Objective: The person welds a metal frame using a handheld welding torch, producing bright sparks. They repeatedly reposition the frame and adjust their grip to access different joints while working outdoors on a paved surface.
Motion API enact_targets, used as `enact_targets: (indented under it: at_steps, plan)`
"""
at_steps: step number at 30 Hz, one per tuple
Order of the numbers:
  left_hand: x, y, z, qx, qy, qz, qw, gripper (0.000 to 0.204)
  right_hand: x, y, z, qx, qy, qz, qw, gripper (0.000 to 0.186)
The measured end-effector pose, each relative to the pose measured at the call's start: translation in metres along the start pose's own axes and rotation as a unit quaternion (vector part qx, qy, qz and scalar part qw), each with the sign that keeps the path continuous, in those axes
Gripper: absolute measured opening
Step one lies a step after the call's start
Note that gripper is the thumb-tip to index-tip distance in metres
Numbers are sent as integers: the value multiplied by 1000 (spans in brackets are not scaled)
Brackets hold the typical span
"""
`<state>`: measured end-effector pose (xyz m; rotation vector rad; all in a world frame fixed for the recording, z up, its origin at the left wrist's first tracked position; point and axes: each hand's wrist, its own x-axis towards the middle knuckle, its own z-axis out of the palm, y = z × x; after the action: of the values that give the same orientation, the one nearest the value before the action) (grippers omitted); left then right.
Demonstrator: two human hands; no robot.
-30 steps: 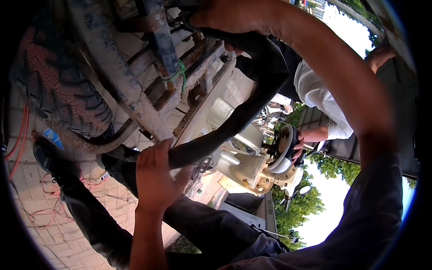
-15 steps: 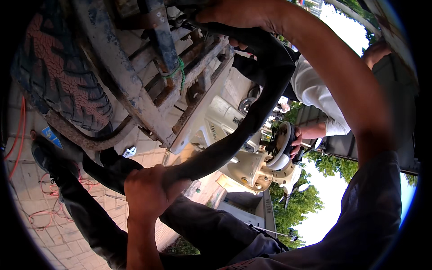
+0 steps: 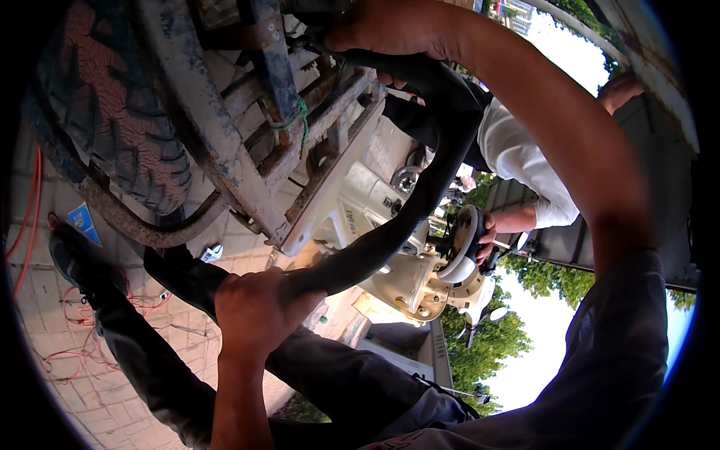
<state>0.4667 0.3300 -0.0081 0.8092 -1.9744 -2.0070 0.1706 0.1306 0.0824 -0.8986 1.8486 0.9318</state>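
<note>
A long black rubber inner tube (image 3: 379, 244) hangs in a curve between my two hands. My left hand (image 3: 253, 309) is wrapped round its lower part, thumb lying along the rubber. Higher up and farther away, my right hand (image 3: 390, 30) is closed over the tube's upper stretch, beside a rusty metal frame. Fingertips show below the tube there. Close on the left stands a worn tyre (image 3: 112, 112) with cracked, reddish tread, next to the frame (image 3: 217, 135). A green string (image 3: 302, 116) is tied round one bar of the frame.
A person in a white top (image 3: 521, 154) has a hand on a round, pale-rimmed part beside a cream scooter (image 3: 405, 289). Red cord (image 3: 75, 352) lies looped on the paving. A blue triangular piece (image 3: 84, 223) and a metal wrench-like tool (image 3: 212, 253) lie near my legs.
My left hand and the lower part of the tube have shifted slightly up and to the right in view. Both hands keep their hold. The background has moved a little with the camera.
</note>
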Motion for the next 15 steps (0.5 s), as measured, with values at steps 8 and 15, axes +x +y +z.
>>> enact_targets:
  at_steps: [8, 15]
  plan:
    - [2, 2, 5, 8, 4, 0, 1000, 46, -3, -5, 4, 38, 12, 44, 998, 40]
    - [4, 3, 4, 9, 5, 0, 1000, 46, 6, -7, -6, 63, -52, 57, 995, 33]
